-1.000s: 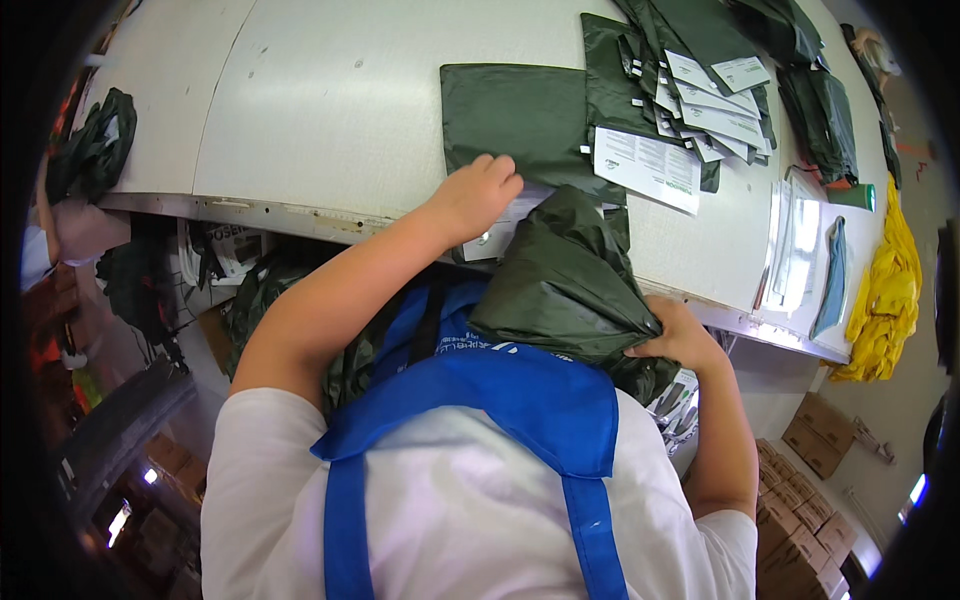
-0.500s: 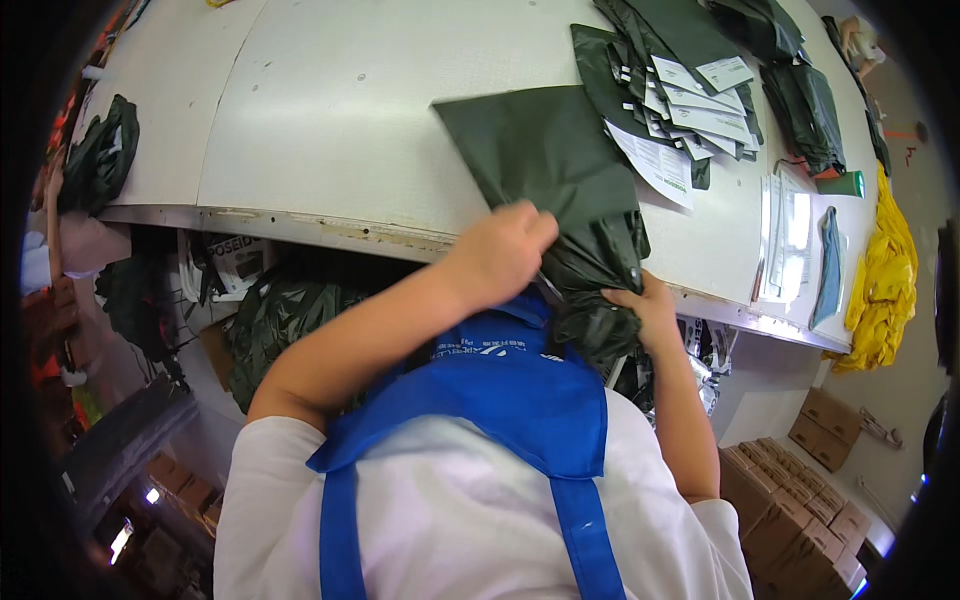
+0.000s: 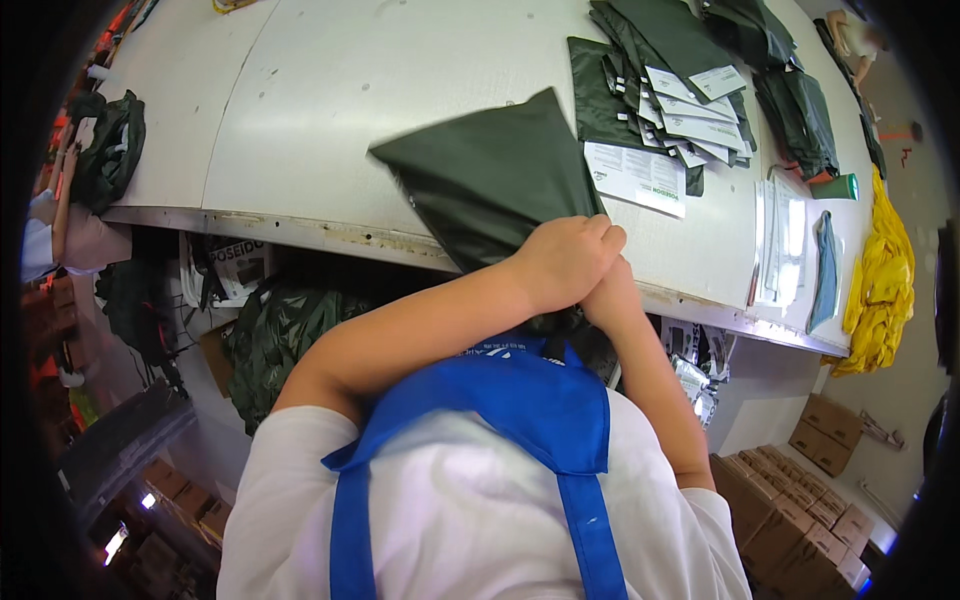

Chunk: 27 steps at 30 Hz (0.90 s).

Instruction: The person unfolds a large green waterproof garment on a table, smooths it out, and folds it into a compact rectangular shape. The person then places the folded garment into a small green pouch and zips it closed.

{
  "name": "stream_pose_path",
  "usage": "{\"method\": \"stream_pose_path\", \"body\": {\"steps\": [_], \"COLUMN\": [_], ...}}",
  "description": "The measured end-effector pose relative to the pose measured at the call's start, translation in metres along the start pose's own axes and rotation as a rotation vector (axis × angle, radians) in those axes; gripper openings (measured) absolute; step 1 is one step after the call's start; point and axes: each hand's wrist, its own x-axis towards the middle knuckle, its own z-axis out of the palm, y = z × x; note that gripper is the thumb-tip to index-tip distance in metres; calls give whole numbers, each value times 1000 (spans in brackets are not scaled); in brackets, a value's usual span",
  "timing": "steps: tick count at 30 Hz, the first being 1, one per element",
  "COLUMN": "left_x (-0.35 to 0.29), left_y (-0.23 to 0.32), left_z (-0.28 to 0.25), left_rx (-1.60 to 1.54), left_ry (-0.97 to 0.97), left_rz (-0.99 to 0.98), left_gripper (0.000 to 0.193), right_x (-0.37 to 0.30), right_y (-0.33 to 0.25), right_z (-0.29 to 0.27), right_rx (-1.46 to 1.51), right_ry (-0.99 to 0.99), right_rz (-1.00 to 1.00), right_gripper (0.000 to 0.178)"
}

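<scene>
Both of my hands meet at the front edge of the table, over a dark green bag (image 3: 490, 175) of smooth, thin material. My left hand (image 3: 568, 262) is closed on the bag's gathered right end, its fingers folded over. Just beneath and touching it, my right hand (image 3: 612, 297) is closed too, its fingers mostly hidden behind the left. The bag's flat, pointed part sticks out to the left above the tabletop, and its bunched lower part is largely covered by my hands and left forearm.
Dark green bags (image 3: 670, 50) with white cards (image 3: 705, 125) lie piled at the far right of the white table (image 3: 310, 120). Beyond are a green roll (image 3: 835, 187) and hanging yellow fabric (image 3: 882, 280). Cartons (image 3: 790, 500) stand lower right. Another person's arm (image 3: 65, 200) shows far left.
My left hand has moved right and down, against my right hand. The bag's flat part has swung left and down. The white card beside it now lies flatter on the table.
</scene>
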Motion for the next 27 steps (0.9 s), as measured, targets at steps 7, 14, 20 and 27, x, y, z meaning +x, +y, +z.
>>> {"method": "stream_pose_path", "body": {"steps": [7, 14, 20, 27], "left_x": [-108, -78, -96, -143], "left_y": [-68, -76, -44, -117], "left_z": [-21, 12, 0, 7], "left_rx": [-357, -464, -748, -2140], "left_ry": [300, 337, 43, 32], "left_rz": [-327, -526, -650, -878], "left_gripper": [67, 68, 83, 94], "right_x": [17, 35, 41, 84], "right_y": [19, -6, -14, 19], "right_z": [-4, -3, -7, 41], "right_rx": [996, 1119, 872, 324], "right_ry": [100, 152, 272, 184], "right_rz": [319, 287, 97, 224], "right_gripper": [25, 35, 45, 50]}}
